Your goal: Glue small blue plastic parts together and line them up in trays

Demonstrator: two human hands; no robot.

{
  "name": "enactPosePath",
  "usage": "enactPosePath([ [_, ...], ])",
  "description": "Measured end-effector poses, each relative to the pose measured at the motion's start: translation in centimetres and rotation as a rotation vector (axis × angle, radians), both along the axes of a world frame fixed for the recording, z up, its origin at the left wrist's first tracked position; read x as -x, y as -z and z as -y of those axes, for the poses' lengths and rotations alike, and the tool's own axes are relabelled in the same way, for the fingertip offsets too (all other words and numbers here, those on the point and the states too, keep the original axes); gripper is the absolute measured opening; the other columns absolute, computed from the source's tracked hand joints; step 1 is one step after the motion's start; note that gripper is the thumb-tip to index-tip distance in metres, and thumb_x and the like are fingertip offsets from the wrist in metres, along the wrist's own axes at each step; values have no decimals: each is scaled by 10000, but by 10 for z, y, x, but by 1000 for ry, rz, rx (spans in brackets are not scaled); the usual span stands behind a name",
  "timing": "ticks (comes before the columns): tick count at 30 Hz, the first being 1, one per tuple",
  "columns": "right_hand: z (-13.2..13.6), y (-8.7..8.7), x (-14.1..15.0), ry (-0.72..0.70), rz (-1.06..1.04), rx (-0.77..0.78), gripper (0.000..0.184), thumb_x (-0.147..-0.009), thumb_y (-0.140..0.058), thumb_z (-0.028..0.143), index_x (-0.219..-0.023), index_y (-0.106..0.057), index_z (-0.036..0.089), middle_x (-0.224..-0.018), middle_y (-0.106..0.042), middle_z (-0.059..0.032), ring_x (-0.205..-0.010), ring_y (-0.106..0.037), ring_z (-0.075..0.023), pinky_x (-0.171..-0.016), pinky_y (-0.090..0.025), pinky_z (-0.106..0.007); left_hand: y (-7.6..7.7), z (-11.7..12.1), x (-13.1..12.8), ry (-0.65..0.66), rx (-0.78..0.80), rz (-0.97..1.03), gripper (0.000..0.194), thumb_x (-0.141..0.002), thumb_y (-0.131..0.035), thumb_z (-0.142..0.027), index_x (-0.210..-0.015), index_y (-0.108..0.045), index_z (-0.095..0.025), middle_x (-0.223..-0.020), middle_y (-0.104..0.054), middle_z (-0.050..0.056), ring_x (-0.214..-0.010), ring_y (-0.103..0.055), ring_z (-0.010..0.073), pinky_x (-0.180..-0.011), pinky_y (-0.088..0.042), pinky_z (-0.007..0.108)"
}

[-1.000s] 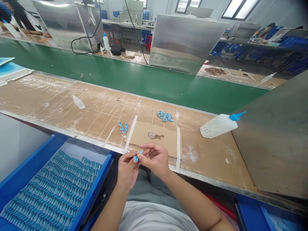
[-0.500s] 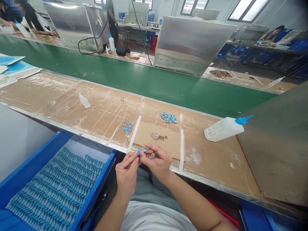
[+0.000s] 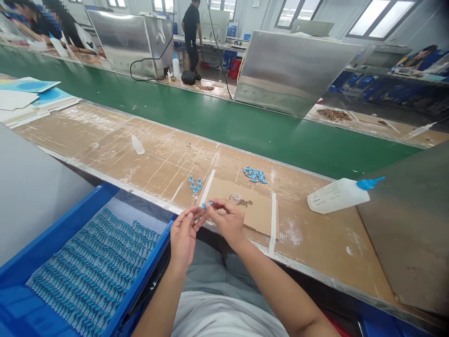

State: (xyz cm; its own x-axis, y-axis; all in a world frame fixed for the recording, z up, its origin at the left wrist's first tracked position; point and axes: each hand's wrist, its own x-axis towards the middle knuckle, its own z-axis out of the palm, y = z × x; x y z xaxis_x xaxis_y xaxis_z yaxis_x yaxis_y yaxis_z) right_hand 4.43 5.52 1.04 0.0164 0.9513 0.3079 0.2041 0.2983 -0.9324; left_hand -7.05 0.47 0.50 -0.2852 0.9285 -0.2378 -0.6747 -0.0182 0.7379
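Between the thumb and fingers of my right hand (image 3: 229, 221) is a small blue part (image 3: 204, 205), partly covered by the fingertips. My left hand (image 3: 183, 236) is just beside it, fingers stretched out and seemingly off the part. Behind the hands, a cardboard sheet (image 3: 257, 216) with white tape at its sides carries a small clear cup (image 3: 235, 198) among dark wet-looking spots. Several blue pieces with round bases (image 3: 195, 185) stand left of the sheet. Beyond it lies a pile of small blue parts (image 3: 255, 175).
A white bottle with a blue nozzle (image 3: 337, 195) lies at right, near a metal panel (image 3: 407, 224). A small white bottle (image 3: 138, 145) lies further left. A blue tray (image 3: 101, 194) holds rows of blue parts. Past the bench runs a green belt (image 3: 196, 110); people are beyond it.
Both hands have moved slightly forward over the bench edge. My left fingers have spread and drawn off the blue part, which stays in my right hand. The view has turned slightly left.
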Motion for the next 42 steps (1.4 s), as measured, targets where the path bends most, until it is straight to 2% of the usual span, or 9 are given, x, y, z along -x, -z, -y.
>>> enactPosePath([
  [5, -37, 13, 11, -34, 374, 0, 175, -807, -627, 344, -897, -730, 234, -912, -732, -23, -848, -677, -188, -821, -515, -307, 21, -17, 34, -339, 25, -222, 138, -730, -644, -251, -839, -646, -167, -822, -657, 12, -786, -641, 122, -812, -521, 316],
  [8, -50, 21, 20, -44, 548, 11, 166, -815, -625, 327, -927, -727, 258, -914, -735, -2, -854, -683, -189, -794, -506, -289, 29, -23, 49, -411, 31, -354, 133, -726, -632, -269, -814, -644, -170, -789, -641, -4, -753, -625, 113, -768, -519, 290],
  [11, -55, 27, 27, -41, 639, 0, 158, -819, -625, 305, -938, -719, 260, -888, -738, 5, -844, -685, -181, -758, -495, -263, 34, -21, 56, -419, 39, -389, 144, -741, -612, -291, -802, -649, -166, -767, -641, -2, -714, -616, 108, -733, -511, 271],
  [15, -57, 34, 32, -22, 659, -34, 149, -832, -617, 315, -934, -708, 255, -895, -736, 8, -839, -680, -167, -743, -473, -244, 40, -14, 57, -408, 54, -413, 145, -746, -607, -295, -790, -646, -163, -768, -641, -1, -672, -592, 95, -727, -502, 263],
  [23, -62, 38, 35, 21, 632, -21, 139, -825, -625, 358, -885, -706, 262, -853, -733, 32, -768, -668, -142, -673, -439, -223, 46, -8, 54, -389, 71, -457, 139, -760, -590, -298, -784, -644, -171, -756, -640, -8, -660, -582, 95, -691, -481, 240],
  [35, -67, 43, 38, 44, 665, -24, 132, -813, -633, 376, -868, -680, 265, -830, -728, 27, -774, -663, -163, -692, -436, -249, 52, 1, 47, -373, 107, -537, 147, -785, -552, -289, -789, -636, -169, -751, -636, -5, -650, -581, 102, -674, -469, 239],
  [39, -63, 41, 32, 50, 681, -57, 232, -826, -594, 430, -938, -646, 233, -847, -705, -4, -788, -644, -176, -707, -437, -264, 52, 21, 41, -336, 100, -575, 139, -798, -544, -276, -781, -636, -174, -727, -622, -7, -659, -578, 108, -681, -456, 237],
  [42, -61, 36, 30, 101, 760, -101, 486, -776, -617, 505, -1133, -563, 181, -976, -661, -63, -877, -617, -214, -756, -442, -301, 57, 52, 41, -216, 56, -708, 143, -823, -521, -266, -782, -628, -181, -742, -608, -2, -672, -569, 117, -683, -446, 240],
])
